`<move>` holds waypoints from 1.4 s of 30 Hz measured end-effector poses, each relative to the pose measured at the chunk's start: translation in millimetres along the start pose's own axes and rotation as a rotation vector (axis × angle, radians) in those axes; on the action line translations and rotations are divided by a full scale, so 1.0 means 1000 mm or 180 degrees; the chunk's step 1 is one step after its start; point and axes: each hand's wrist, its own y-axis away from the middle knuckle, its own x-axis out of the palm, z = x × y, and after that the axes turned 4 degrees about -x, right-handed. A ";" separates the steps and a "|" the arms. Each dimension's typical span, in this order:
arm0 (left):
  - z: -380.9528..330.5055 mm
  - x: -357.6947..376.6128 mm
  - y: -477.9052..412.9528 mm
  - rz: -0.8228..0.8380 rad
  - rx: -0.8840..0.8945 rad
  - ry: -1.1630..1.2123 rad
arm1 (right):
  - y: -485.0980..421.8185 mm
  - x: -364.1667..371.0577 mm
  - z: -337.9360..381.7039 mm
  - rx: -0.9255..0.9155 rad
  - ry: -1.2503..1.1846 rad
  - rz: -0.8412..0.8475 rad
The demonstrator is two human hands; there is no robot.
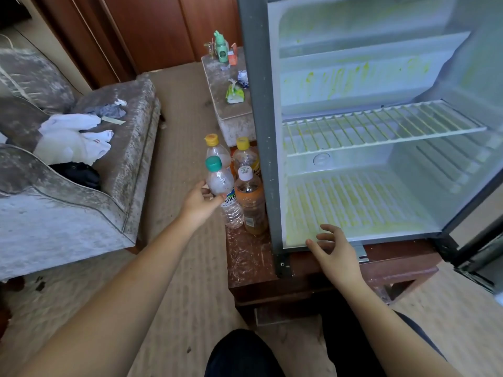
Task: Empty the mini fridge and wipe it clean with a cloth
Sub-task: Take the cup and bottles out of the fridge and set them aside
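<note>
Though the mini fridge point(381, 170) is empty, stains point(340, 77) coat it; left hand point(198, 205) grips a bottle point(221, 183) at the desk's point(250, 257) left edge, right hand point(334, 248) splayed.

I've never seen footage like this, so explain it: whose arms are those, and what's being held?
No machine here: one camera, worn on a person's head, looks down at their own bare arms. The left hand holds a green-capped bottle among three other bottles on a wooden table beside the open mini fridge. The right hand, fingers spread, holds nothing, near the fridge's front edge. Its inside holds only a wire shelf and yellow-green stains.
</note>
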 end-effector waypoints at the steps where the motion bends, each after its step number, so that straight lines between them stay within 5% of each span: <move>1: -0.004 -0.003 0.003 -0.0043 -0.0040 0.0003 | 0.002 -0.001 0.002 0.0014 0.0009 0.0006; 8: -0.044 -0.035 0.051 -0.0377 0.0116 -0.0028 | 0.026 -0.035 0.034 -0.0134 0.0156 -0.0020; 13: -0.078 -0.040 0.106 -0.0083 0.0599 0.0212 | 0.062 -0.070 0.074 -0.0432 0.0217 -0.0098; 22: -0.233 -0.084 0.136 -0.0736 0.3034 -0.0574 | 0.060 -0.131 0.189 -0.2133 0.1083 -0.0666; 26: -0.248 -0.072 0.102 -0.1083 0.3293 -0.0926 | 0.019 -0.146 0.248 -0.2990 0.1412 -0.1278; 30: -0.249 -0.057 0.106 -0.1373 0.2990 -0.0458 | -0.006 -0.143 0.284 -0.3506 0.1709 -0.1537; 35: -0.258 -0.071 0.115 -0.0934 0.2730 -0.0545 | -0.017 -0.135 0.311 -0.2977 0.2200 -0.0923; 42: -0.279 -0.098 0.127 -0.0064 0.2303 -0.0943 | 0.001 -0.128 0.343 -0.2066 0.1791 -0.0927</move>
